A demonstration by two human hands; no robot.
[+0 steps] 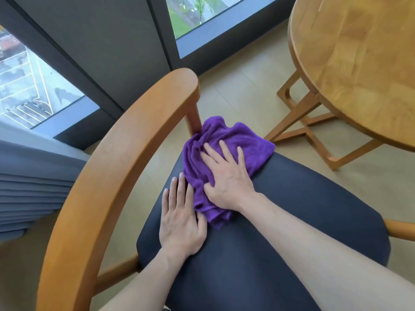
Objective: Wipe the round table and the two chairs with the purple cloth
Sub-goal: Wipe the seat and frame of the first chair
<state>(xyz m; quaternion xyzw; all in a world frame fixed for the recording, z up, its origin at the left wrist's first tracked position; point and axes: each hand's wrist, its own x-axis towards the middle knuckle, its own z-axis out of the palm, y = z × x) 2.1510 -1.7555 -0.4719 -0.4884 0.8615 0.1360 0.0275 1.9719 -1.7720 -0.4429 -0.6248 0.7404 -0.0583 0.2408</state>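
A: Any text, labels, numbers?
B: None readable. Cloth (226, 140), chair (125, 158), table (359, 63) all plain.
A: Window (33, 75)?
B: Nothing legible there either.

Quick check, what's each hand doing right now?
Left hand: open, flat on the chair seat beside the purple cloth.
Right hand: open, pressing the cloth onto the seat.

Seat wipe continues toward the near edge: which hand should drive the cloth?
Right. The right hand lies flat on the purple cloth; the left hand rests on the bare chair seat beside it.
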